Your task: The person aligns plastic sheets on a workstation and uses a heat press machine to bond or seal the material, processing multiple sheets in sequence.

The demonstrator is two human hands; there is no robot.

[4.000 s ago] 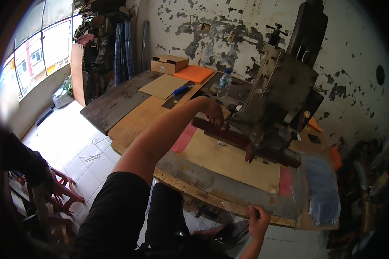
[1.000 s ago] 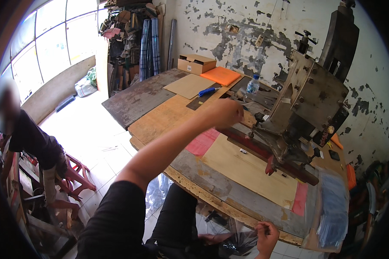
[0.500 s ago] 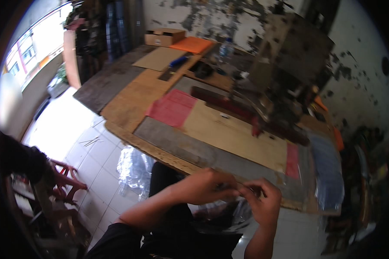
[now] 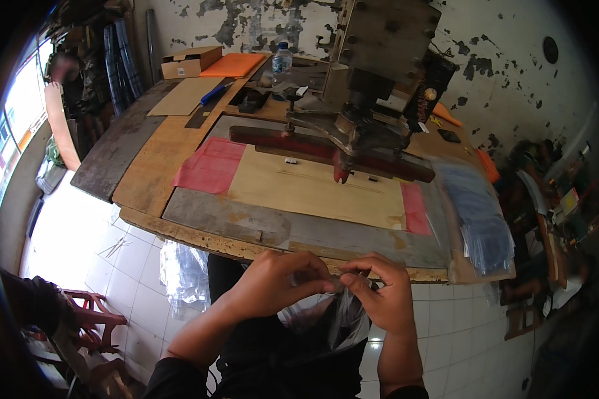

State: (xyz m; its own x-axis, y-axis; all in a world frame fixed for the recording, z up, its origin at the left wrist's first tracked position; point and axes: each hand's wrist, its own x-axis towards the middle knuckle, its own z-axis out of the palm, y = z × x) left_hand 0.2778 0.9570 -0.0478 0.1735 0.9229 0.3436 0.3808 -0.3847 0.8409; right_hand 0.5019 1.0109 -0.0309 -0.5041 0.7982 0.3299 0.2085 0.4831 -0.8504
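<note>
Just in front of the workbench's near edge, my left hand (image 4: 283,282) and my right hand (image 4: 383,292) come close together with bent, pinching fingers. Clear plastic film (image 4: 333,319) hangs below them over my lap, its upper edge gathered at the fingertips. Both hands appear to grip it; the exact hold is partly hidden by the fingers. Beyond the hands, a tan sheet (image 4: 313,193) lies on the grey plate (image 4: 246,229), with pink pieces (image 4: 213,165) at its ends. Over the sheet stands a press machine (image 4: 373,86) with a dark red bar (image 4: 266,137).
A stack of clear plastic sheets (image 4: 476,213) lies at the bench's right end. Farther back are a cardboard box (image 4: 192,63), an orange packet (image 4: 233,65), a blue cutter (image 4: 214,92) and a water bottle (image 4: 282,61). A red stool (image 4: 100,319) stands at lower left.
My view has swung, and the bench now sits farther left and higher in it. Both hands stay close together, and more of the hanging plastic film shows beneath them.
</note>
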